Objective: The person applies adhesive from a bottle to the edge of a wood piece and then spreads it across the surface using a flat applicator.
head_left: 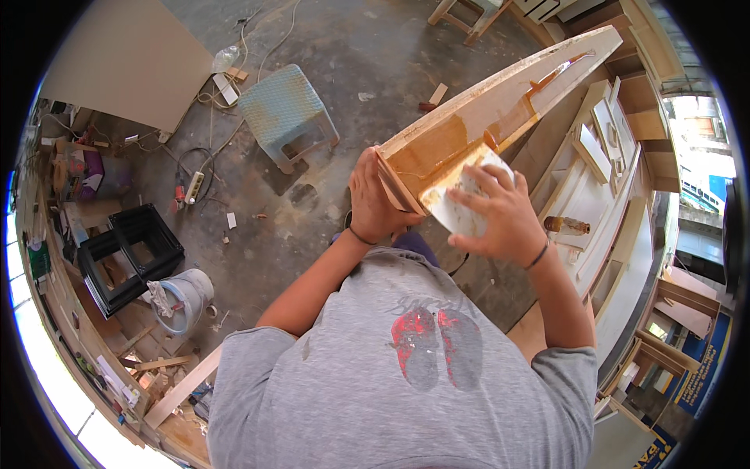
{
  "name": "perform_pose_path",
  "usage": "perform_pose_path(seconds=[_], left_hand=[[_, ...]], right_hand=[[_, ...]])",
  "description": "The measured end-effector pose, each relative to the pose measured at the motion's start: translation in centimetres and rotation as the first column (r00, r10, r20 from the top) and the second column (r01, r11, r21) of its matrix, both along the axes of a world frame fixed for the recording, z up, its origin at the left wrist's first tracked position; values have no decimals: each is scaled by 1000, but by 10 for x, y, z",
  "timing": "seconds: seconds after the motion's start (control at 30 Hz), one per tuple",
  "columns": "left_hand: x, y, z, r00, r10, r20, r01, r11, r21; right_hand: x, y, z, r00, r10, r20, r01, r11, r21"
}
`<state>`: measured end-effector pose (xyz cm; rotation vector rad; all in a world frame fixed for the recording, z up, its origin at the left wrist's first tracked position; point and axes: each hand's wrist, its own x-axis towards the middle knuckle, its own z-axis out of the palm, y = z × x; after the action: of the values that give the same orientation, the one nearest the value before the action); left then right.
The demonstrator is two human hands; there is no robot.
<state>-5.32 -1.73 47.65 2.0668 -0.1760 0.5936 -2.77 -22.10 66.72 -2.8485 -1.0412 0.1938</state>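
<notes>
A long wooden panel (449, 141) reaches from in front of my body to the far right, with wet amber glue streaked across its face. My left hand (369, 195) is wrapped round the near end of this panel. My right hand (500, 211) grips a flat white spreader (453, 211), its fingers lying over the top. Yellowish glue coats the spreader's far edge, which rests against the panel face near the lower side. Part of the spreader is hidden under my fingers.
A worn blue plastic stool (289, 113) stands ahead to the left. Further left are a power strip (194, 187), black frames (129, 254) and a white bucket (183, 301). Pale boards (598, 156) and a brown bottle (566, 226) lie on the right.
</notes>
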Motion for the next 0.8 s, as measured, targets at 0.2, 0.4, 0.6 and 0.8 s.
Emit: perform_pose_path(seconds=[0.2, 0.4, 0.6, 0.8], left_hand=[[0, 0, 2, 999, 12, 30, -13, 999, 39], [-1, 0, 12, 1000, 23, -4, -23, 998, 56], [-1, 0, 5, 999, 32, -21, -30, 996, 82], [1, 2, 4, 999, 18, -32, -16, 997, 75]], right_hand=[[11, 11, 25, 998, -66, -23, 66, 998, -7], [17, 26, 14, 984, -124, -129, 114, 990, -86], [-13, 10, 36, 940, -119, -321, 23, 957, -289], [10, -25, 49, 983, -126, -136, 119, 991, -58]])
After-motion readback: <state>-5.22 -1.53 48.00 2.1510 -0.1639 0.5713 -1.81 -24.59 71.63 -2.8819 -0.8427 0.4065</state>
